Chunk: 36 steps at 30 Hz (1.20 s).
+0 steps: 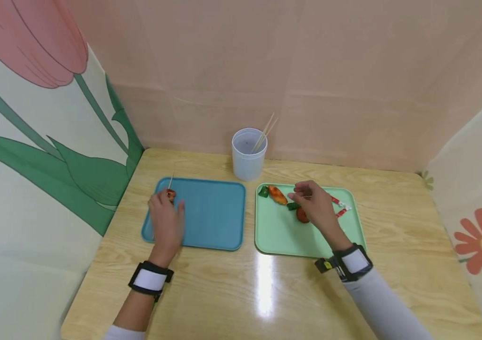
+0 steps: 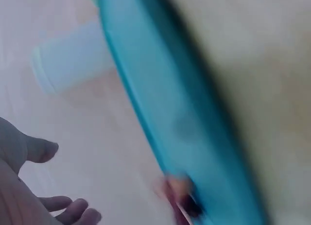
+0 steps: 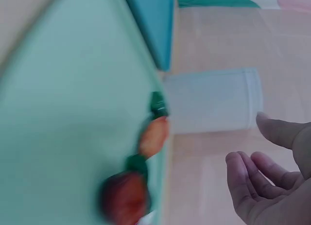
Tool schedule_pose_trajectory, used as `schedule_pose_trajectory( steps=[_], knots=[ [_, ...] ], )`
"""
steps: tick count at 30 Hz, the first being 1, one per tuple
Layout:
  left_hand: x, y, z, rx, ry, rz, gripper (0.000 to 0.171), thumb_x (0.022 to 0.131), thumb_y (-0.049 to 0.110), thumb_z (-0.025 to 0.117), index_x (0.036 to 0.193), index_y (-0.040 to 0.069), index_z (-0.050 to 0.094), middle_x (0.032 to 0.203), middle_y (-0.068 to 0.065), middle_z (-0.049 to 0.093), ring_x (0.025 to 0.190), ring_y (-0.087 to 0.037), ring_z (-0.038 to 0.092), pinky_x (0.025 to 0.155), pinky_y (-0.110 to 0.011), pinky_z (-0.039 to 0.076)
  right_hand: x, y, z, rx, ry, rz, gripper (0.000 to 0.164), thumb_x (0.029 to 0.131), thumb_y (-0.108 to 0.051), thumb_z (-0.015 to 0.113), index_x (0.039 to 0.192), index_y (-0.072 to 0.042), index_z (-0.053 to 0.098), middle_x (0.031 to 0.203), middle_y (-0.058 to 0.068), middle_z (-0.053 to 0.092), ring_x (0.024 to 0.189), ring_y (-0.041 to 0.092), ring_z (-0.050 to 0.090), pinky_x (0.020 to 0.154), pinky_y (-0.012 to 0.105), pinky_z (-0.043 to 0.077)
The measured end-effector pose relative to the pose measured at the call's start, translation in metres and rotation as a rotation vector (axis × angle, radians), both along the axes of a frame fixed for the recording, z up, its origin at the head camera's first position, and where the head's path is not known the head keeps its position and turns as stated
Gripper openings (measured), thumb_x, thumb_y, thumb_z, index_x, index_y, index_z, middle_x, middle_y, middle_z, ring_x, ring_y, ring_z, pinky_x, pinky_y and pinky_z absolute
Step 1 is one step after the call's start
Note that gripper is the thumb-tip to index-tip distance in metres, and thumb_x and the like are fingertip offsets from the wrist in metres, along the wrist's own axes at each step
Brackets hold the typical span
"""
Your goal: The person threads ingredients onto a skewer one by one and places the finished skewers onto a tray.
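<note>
Row of glossy green, orange and red food pieces (image 1: 277, 194) is laid on the light-green rectangular tray (image 1: 276, 238), left of and beneath the nearer right hand (image 1: 316, 205), long axis slanted toward it. On it and the left hand (image 1: 166, 221), thumb and fingers are parted; nothing is visibly gripped.

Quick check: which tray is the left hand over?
The blue tray, on the left. The green tray, to its right, is under the right hand instead.

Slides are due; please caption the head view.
Left grip over a skewer on a blue tray, right grip over food on a green tray.
</note>
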<state>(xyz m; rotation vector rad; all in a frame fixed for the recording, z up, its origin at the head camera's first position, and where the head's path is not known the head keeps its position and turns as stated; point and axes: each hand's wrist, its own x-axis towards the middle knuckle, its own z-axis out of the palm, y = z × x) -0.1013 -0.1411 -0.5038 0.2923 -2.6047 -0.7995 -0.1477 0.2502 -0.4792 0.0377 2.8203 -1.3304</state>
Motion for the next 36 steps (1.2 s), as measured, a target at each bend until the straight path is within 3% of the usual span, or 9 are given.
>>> schedule_pose_trajectory(
  steps=[2,5,8,12,16,21,25,30,36],
  knots=[
    [-0.009,0.020,0.005,0.034,-0.014,-0.065,0.063,0.099,0.025,0.069,0.145,-0.010,0.043,0.138,-0.029,0.045,0.128,-0.044,0.045,0.106,-0.056,0.045,-0.015,-0.012,0.007,-0.037,0.026,-0.018,0.050,0.094,-0.043,0.074,0.128,-0.007,0.063,0.118,0.011,0.071,0.110,0.029,0.068,0.091,0.042,0.059],
    [-0.028,0.049,0.007,0.072,-0.037,-0.174,0.059,0.100,0.029,0.068,0.134,-0.016,0.051,0.146,-0.026,0.044,0.136,-0.040,0.045,0.112,-0.053,0.045,-0.040,-0.029,0.017,-0.096,0.066,-0.034,0.053,0.094,-0.045,0.072,0.129,-0.006,0.064,0.121,0.013,0.070,0.113,0.030,0.068,0.093,0.043,0.059],
    [-0.049,0.079,0.006,0.203,-0.080,-0.249,0.064,0.098,0.032,0.070,0.139,-0.012,0.049,0.150,-0.021,0.045,0.140,-0.037,0.046,0.115,-0.050,0.045,-0.066,-0.043,0.023,-0.148,0.114,-0.056,0.052,0.094,-0.043,0.074,0.128,-0.005,0.065,0.123,0.014,0.070,0.113,0.030,0.067,0.096,0.044,0.058],
    [-0.074,0.115,0.004,0.405,-0.132,-0.296,0.085,0.093,0.034,0.077,0.156,0.001,0.031,0.153,-0.020,0.043,0.142,-0.036,0.046,0.117,-0.050,0.044,-0.095,-0.055,0.029,-0.196,0.169,-0.101,0.044,0.094,-0.030,0.076,0.125,0.000,0.067,0.121,0.018,0.071,0.110,0.032,0.067,0.095,0.042,0.058],
    [-0.089,0.141,0.003,0.476,-0.140,-0.311,0.097,0.087,0.032,0.084,0.159,0.004,0.025,0.156,-0.020,0.040,0.142,-0.037,0.046,0.117,-0.051,0.044,-0.112,-0.060,0.033,-0.215,0.180,-0.144,0.038,0.094,-0.023,0.076,0.122,0.001,0.068,0.117,0.017,0.070,0.104,0.028,0.066,0.088,0.031,0.058],
    [-0.103,0.166,0.005,0.490,-0.101,-0.324,0.110,0.080,0.029,0.090,0.161,0.009,0.018,0.156,-0.018,0.037,0.140,-0.034,0.047,0.117,-0.048,0.044,-0.127,-0.059,0.035,-0.287,0.182,-0.174,0.034,0.094,-0.021,0.076,0.118,0.003,0.068,0.107,0.015,0.068,0.088,0.015,0.066,0.074,0.018,0.058],
    [-0.112,0.183,0.007,0.521,-0.081,-0.333,0.118,0.077,0.024,0.092,0.161,0.010,0.011,0.159,-0.018,0.033,0.143,-0.033,0.045,0.120,-0.045,0.041,-0.132,-0.057,0.035,-0.338,0.210,-0.188,0.027,0.095,-0.013,0.074,0.112,0.007,0.069,0.100,0.016,0.066,0.079,0.011,0.065,0.073,0.021,0.062],
    [-0.115,0.198,0.009,0.541,-0.057,-0.328,0.115,0.079,0.013,0.089,0.161,0.005,0.008,0.159,-0.021,0.032,0.143,-0.034,0.044,0.121,-0.042,0.041,-0.129,-0.053,0.037,-0.330,0.232,-0.213,0.021,0.096,-0.009,0.070,0.106,0.010,0.069,0.096,0.018,0.066,0.079,0.019,0.069,0.079,0.033,0.065],
    [-0.120,0.208,0.006,0.533,-0.010,-0.316,0.099,0.086,0.007,0.081,0.159,0.001,0.015,0.156,-0.022,0.035,0.143,-0.034,0.044,0.122,-0.042,0.040,-0.124,-0.043,0.050,-0.342,0.277,-0.221,0.019,0.099,-0.009,0.065,0.106,0.008,0.067,0.095,0.014,0.067,0.088,0.031,0.073,0.081,0.032,0.065]
  ],
)
